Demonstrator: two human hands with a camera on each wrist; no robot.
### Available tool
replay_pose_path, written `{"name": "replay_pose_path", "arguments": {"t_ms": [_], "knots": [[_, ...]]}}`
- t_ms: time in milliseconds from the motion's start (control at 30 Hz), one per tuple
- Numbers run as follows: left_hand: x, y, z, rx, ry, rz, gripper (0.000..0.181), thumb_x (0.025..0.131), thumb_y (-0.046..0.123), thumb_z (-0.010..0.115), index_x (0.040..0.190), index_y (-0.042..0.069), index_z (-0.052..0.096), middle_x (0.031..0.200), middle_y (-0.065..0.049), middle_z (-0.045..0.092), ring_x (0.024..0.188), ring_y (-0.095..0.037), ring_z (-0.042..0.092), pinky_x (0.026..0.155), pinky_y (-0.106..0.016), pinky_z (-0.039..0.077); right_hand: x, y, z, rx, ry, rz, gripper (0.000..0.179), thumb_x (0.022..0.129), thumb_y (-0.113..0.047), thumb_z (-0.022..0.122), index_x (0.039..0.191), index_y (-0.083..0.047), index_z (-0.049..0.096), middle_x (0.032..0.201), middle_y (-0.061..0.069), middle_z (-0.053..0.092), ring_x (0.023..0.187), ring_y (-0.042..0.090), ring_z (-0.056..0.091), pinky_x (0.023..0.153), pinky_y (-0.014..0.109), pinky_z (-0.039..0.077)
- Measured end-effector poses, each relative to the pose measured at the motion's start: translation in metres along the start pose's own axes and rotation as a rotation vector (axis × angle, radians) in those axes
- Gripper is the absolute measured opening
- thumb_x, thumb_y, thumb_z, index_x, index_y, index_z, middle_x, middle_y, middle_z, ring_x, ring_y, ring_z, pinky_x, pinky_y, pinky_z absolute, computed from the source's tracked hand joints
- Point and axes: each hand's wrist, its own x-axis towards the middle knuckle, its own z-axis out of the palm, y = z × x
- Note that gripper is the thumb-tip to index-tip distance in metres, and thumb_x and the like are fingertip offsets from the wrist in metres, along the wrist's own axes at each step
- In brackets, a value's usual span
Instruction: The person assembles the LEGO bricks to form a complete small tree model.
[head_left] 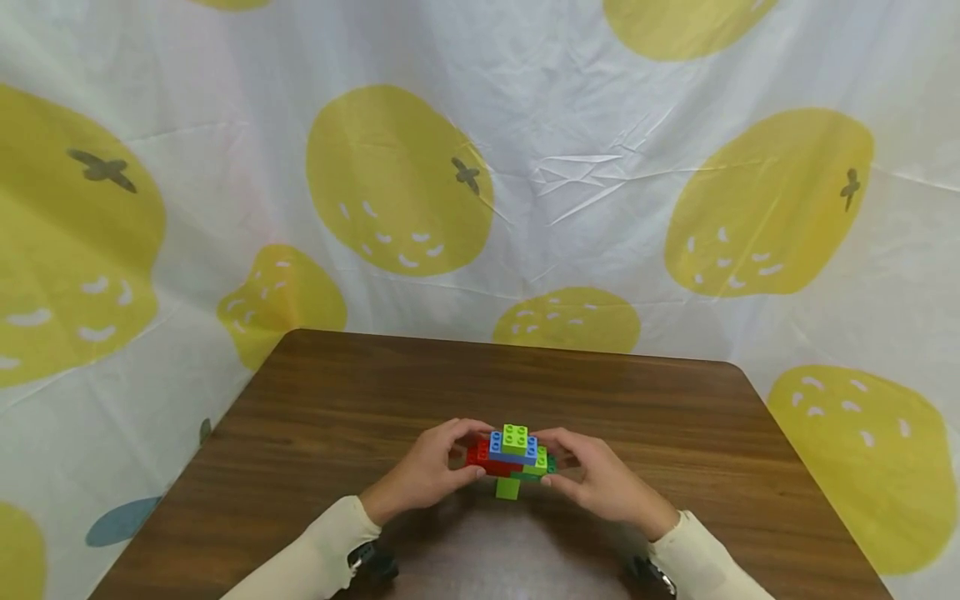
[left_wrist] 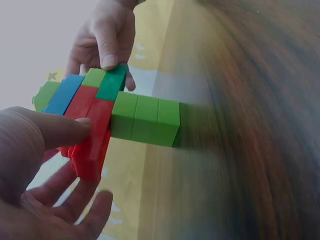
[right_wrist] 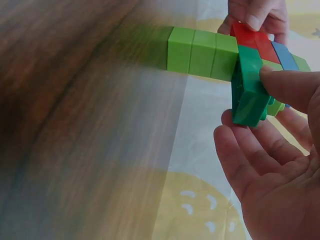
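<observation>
A model of plastic toy building bricks (head_left: 513,450) stands upright on the table at the centre of the head view. Its narrow light green stem (left_wrist: 145,119) carries a wider layer of red bricks (left_wrist: 95,135) and dark green bricks (right_wrist: 251,90). Above those lie a blue brick (head_left: 513,447) and a light green brick (head_left: 515,437). My left hand (head_left: 437,463) holds the red end, thumb on its side and fingers beneath or behind. The right hand (head_left: 596,476) grips the dark green end between thumb and fingers. Some fingertips are hidden behind the bricks.
The brown wood-grain table (head_left: 360,375) spreads around the model, its far edge near a white curtain (head_left: 570,208) printed with yellow lemons. Dark devices are strapped at the left wrist (head_left: 372,560) and right wrist (head_left: 651,575).
</observation>
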Motion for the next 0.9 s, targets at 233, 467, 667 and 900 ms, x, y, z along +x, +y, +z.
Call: {"name": "replay_pose_path", "arguments": {"t_ms": [233, 467, 667, 900], "knots": [[-0.0008, -0.0009, -0.0019, -0.027, -0.011, 0.023, 0.055, 0.092, 0.008, 0.082, 0.142, 0.019, 0.061, 0.126, 0.0, 0.069, 0.112, -0.019, 0.069, 0.093, -0.041, 0.062, -0.001, 0.0001, 0.0025, 0.001, 0.049, -0.031, 0.063, 0.092, -0.006, 0.082, 0.148, -0.018, 0.056, 0.135, 0.001, 0.071, 0.107, 0.013, 0.072, 0.089, 0.042, 0.063], [-0.0011, 0.0001, -0.002, -0.045, -0.021, 0.04, 0.058, 0.093, 0.007, 0.081, 0.145, 0.02, 0.06, 0.126, 0.0, 0.069, 0.114, -0.019, 0.069, 0.092, -0.037, 0.062, -0.0025, -0.0004, 0.0042, 0.016, 0.062, -0.034, 0.063, 0.092, -0.004, 0.081, 0.148, -0.017, 0.057, 0.13, 0.001, 0.072, 0.108, 0.02, 0.073, 0.09, 0.047, 0.062], [-0.0005, 0.0012, -0.0046, -0.055, -0.04, 0.035, 0.057, 0.095, 0.007, 0.079, 0.147, 0.018, 0.058, 0.128, -0.002, 0.067, 0.115, -0.021, 0.07, 0.093, -0.038, 0.062, -0.002, -0.002, 0.0032, 0.008, 0.072, -0.049, 0.067, 0.091, -0.004, 0.081, 0.152, -0.016, 0.056, 0.122, -0.002, 0.07, 0.103, 0.019, 0.072, 0.087, 0.044, 0.063], [0.0029, 0.0005, -0.0076, -0.12, -0.066, -0.014, 0.065, 0.093, 0.011, 0.082, 0.151, 0.02, 0.055, 0.132, -0.002, 0.066, 0.117, -0.023, 0.069, 0.089, -0.03, 0.062, 0.0024, -0.0019, 0.0001, 0.029, 0.111, -0.037, 0.06, 0.094, -0.012, 0.08, 0.15, -0.014, 0.059, 0.11, -0.008, 0.07, 0.097, 0.01, 0.069, 0.082, 0.035, 0.063]]}}
